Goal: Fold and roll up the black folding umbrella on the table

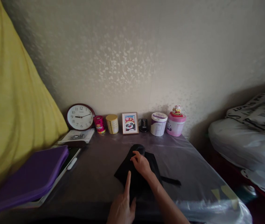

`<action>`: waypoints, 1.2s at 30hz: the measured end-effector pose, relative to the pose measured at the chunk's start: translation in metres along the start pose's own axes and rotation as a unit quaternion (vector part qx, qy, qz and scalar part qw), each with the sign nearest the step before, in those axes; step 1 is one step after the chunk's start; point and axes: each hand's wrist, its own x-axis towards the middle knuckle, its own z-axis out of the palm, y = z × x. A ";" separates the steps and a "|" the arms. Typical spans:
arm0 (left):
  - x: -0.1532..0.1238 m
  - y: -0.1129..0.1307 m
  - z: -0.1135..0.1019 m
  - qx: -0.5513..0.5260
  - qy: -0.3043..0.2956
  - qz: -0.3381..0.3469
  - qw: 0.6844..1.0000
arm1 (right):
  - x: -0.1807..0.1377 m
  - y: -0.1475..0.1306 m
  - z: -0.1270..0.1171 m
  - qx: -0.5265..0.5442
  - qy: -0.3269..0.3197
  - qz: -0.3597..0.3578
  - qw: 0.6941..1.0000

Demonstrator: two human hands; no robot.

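A black folded cloth or pouch (125,169) lies in the middle of the table (95,174), with a black strap running off to its right. My right hand (141,164) rests on top of it, fingers curled and pressing down near its far end. My left hand (122,207) is at the near edge, index finger stretched out and touching the black cloth, the other fingers folded. Whether the right hand grips anything is hidden by the fingers.
Along the wall stand a round clock (80,117), a red tin (99,124), a yellow tin (112,123), a framed panda picture (130,123), a white tub (158,123) and a pink tub (175,123). A purple folder (30,174) lies left; bags (246,140) sit right.
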 end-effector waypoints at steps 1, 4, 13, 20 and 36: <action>0.002 -0.001 -0.001 -0.001 -0.006 0.009 1.000 | -0.002 0.000 0.001 -0.019 0.005 -0.016 1.000; 0.009 -0.003 -0.002 0.013 -0.023 0.017 1.000 | -0.007 -0.001 0.001 -0.049 0.017 -0.056 0.997; 0.010 0.004 -0.005 0.031 -0.039 -0.008 0.999 | -0.048 0.009 -0.009 0.012 0.071 -0.196 0.978; 0.013 0.003 -0.006 0.036 -0.051 -0.017 0.998 | 0.003 0.042 -0.003 -0.070 0.073 -0.137 0.985; 0.019 -0.004 -0.004 -0.014 -0.074 -0.037 0.996 | 0.000 0.030 -0.002 -0.045 0.046 -0.162 0.985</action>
